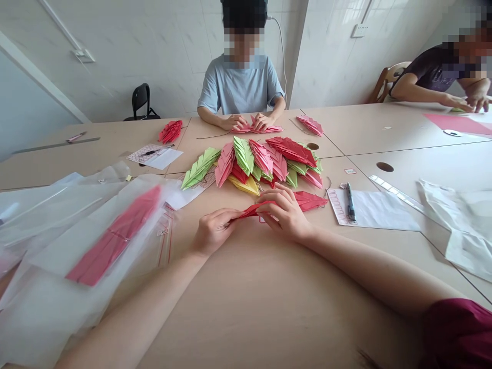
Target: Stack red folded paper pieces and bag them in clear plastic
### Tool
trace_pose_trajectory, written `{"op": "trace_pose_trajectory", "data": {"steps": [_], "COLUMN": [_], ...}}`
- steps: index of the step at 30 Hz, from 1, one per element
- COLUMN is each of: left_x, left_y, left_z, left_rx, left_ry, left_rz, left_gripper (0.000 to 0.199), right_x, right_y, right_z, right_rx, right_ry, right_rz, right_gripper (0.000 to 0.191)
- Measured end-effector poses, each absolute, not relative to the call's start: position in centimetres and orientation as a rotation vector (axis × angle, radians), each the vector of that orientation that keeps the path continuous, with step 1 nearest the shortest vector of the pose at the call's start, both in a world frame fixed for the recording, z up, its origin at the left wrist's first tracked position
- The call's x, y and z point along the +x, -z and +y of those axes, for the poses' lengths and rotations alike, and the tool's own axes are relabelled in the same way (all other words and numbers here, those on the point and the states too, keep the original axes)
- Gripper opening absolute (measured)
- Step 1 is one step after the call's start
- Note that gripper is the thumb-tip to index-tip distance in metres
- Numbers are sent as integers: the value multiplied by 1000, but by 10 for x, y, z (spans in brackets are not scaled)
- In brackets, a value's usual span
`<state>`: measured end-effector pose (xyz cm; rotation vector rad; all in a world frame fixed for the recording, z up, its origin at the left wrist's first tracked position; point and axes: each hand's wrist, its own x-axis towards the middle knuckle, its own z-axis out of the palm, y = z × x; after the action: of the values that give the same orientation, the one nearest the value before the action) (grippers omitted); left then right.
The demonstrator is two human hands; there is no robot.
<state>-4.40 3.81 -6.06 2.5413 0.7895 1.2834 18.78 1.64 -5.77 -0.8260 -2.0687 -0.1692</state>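
A red folded paper leaf lies across the table in front of me, with a thin dark wire at its right end. My left hand pinches its left tip between thumb and fingers. My right hand is closed over its middle, fingers bent on the pleats; the paper under them is partly hidden. Just beyond my hands sits a pile of pleated paper leaves, among them a green one, a pink one, a red one and a yellow one.
Plastic bags, one holding pink folded paper, cover the left. A pen lies on white paper at right, near a ruler and white bag. A co-worker opposite handles pink paper; another person works far right.
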Motion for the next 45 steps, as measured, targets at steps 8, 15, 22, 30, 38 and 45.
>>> {"op": "trace_pose_trajectory", "data": {"steps": [8,15,22,30,38,45], "left_x": [-45,-42,-41,-44,-43,-38], "left_y": [63,60,60,51,58,51], "left_z": [36,31,29,35,34,31], "left_rx": [2708,2966,2890,2646,2560,2793], "left_ry": [-1261,-1191,-1129,-1255,-1200,-1116], "left_rz": [744,698,739,850,845,817], "left_gripper": [23,25,23,10,13,14], "right_x": [187,180,181,199,190,186], "right_y": [61,58,53,52,56,53], "right_z": [19,13,13,25,19,15], "right_rx": [-744,-695,-695,-859,-886,-863], "right_ry": [174,117,86,-10,-41,-42], "right_rz": [-2122,-2194,-2202,-2008,-2135,-2128], "right_gripper": [9,14,13,9,10,9]}}
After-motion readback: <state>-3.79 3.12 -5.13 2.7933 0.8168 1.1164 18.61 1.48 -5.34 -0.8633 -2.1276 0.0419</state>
